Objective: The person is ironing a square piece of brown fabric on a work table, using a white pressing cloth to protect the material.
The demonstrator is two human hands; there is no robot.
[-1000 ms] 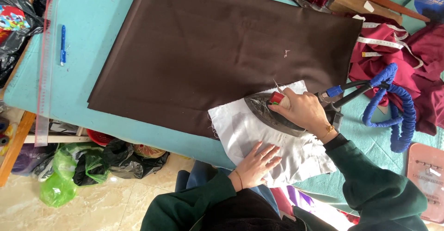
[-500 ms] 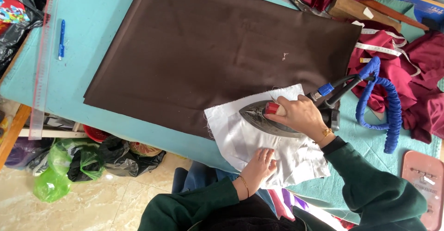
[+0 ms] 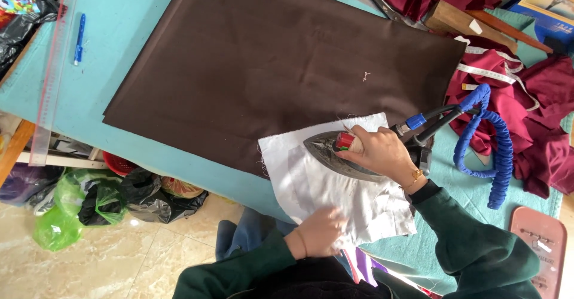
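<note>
Iron (image 3: 335, 155): dark soleplate flat on the white cloth (image 3: 335, 197), at the near edge of the turquoise surface (image 3: 149, 155). Long axis runs roughly left–right in the head view, nose pointing left and slightly away from the body, heel under the wrist.

Right hand (image 3: 382, 152): directly on top of the iron, fingers (image 3: 365, 143) wrapped fully shut round the handle beside its red knob. This hand is the one on the iron.

Left hand (image 3: 320, 233): nearer the body, below the iron, apart from it. Lies on the white cloth's near edge; its fingers are turned away from the camera, so cannot tell whether they lie flat or pinch the cloth.

White cloth overlaps the near right corner of the large brown fabric (image 3: 269, 66), which lies ahead of the iron's nose.

Blue-wrapped cord (image 3: 499, 155) loops from the iron's heel to the right, over maroon fabric pieces (image 3: 538, 119). Far side: wooden block (image 3: 454, 21), scissors (image 3: 382, 0). Far left: clear ruler (image 3: 54, 66), blue pen (image 3: 79, 36). Nothing lies on the cloth in front of the nose.
</note>
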